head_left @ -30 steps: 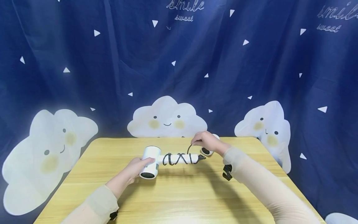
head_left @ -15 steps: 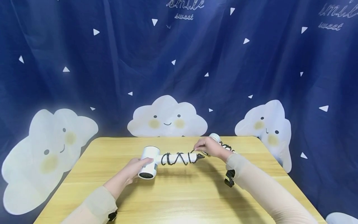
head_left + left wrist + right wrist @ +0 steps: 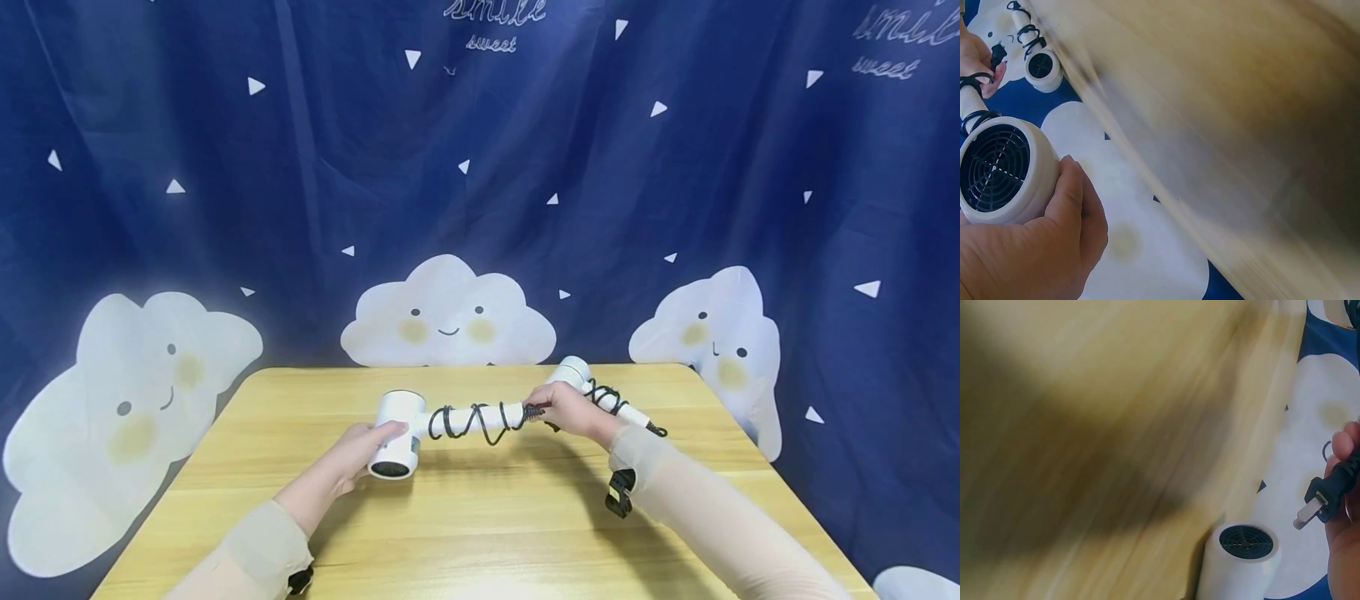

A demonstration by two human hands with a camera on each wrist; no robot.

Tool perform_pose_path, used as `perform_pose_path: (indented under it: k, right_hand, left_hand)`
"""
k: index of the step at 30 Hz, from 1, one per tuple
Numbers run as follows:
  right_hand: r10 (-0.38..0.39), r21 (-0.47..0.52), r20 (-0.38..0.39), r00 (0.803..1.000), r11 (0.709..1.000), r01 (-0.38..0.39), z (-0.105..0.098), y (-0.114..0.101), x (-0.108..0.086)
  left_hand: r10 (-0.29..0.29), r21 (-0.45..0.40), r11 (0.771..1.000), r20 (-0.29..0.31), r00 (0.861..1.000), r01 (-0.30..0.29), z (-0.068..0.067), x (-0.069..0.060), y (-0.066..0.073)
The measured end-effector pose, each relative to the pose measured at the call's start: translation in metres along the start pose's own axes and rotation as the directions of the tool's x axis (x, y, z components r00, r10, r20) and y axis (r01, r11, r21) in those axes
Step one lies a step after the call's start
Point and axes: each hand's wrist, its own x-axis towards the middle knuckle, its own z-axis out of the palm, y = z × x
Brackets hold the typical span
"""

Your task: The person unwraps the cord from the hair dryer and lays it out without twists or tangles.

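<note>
A white hair dryer (image 3: 399,412) is held just above the table, its handle pointing right. My left hand (image 3: 358,450) grips the dryer's barrel, thumb across the near side; the left wrist view shows its black round grille (image 3: 994,167) beside the fingers. A black cord (image 3: 480,417) winds loosely around the handle, with one loop hanging below. At the handle's end, my right hand (image 3: 573,408) holds the cord's plug (image 3: 1329,490), whose metal prongs stick out past the fingers in the right wrist view. Part of the cord is hidden behind that hand.
A second white hair dryer (image 3: 572,372) lies behind my right hand, black cord wrapped around its handle (image 3: 636,416). Both rest areas belong to a light wooden table (image 3: 480,517). A dark blue curtain (image 3: 450,167) with clouds hangs beyond the far edge.
My right hand has moved down and slightly right with the cord's end, to the handle's tip. The second hair dryer shows more from behind it. My left hand stays nearly still.
</note>
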Motion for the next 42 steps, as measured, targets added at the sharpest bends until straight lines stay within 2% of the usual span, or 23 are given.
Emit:
perform_pose_path:
  k: [4,7,9,12,14,17,21,25,32,39,42]
  right_hand:
    - [0.081,0.03,0.01,0.997,0.996,-0.082,0.005,0.0,-0.004]
    - [0.103,0.037,0.015,0.995,0.994,-0.104,0.007,-0.001,-0.008]
    - [0.075,0.044,0.012,0.997,0.996,-0.075,0.009,-0.001,-0.01]
    - [-0.019,0.055,0.011,1.0,0.998,0.018,0.011,0.002,-0.013]
    - [-0.053,0.075,0.018,0.998,0.996,0.052,0.013,0.003,-0.014]
    - [-0.036,0.104,0.029,0.999,0.994,0.033,0.014,0.0,-0.015]
    - [0.041,0.113,0.021,0.999,0.993,-0.043,0.015,-0.007,-0.017]
    - [0.051,0.103,-0.01,0.999,0.993,-0.049,0.016,-0.013,-0.02]
    - [-0.005,0.073,-0.051,0.999,0.997,0.008,0.015,-0.02,-0.026]
    - [-0.086,0.05,-0.067,0.994,0.995,0.09,0.005,-0.031,-0.027]
    - [-0.094,0.045,-0.067,0.993,0.994,0.097,0.0,-0.035,-0.026]
  left_hand:
    - [-0.011,0.011,1.0,-0.014,1.0,0.011,-0.002,0.0,0.0]
    - [-0.001,0.004,1.0,-0.025,1.0,0.001,-0.003,-0.001,0.0]
    - [0.008,-0.001,1.0,-0.032,0.999,-0.008,-0.003,0.0,0.0]
    - [0.014,-0.014,1.0,-0.048,0.999,-0.015,-0.004,0.0,0.0]
    - [0.013,-0.025,1.0,-0.063,0.998,-0.015,-0.004,0.001,0.0]
    - [0.016,-0.033,0.999,-0.075,0.997,-0.019,-0.005,0.002,-0.001]
    - [0.019,-0.036,0.999,-0.078,0.997,-0.022,-0.007,0.003,-0.002]
    - [0.013,-0.041,0.999,-0.089,0.996,-0.017,-0.009,0.003,-0.003]
    - [0.012,-0.034,0.999,-0.086,0.996,-0.015,-0.01,0.003,-0.004]
    - [0.004,-0.033,0.999,-0.085,0.996,-0.007,-0.012,0.004,-0.005]
    - [0.001,-0.024,1.0,-0.084,0.996,-0.003,-0.012,0.004,-0.005]
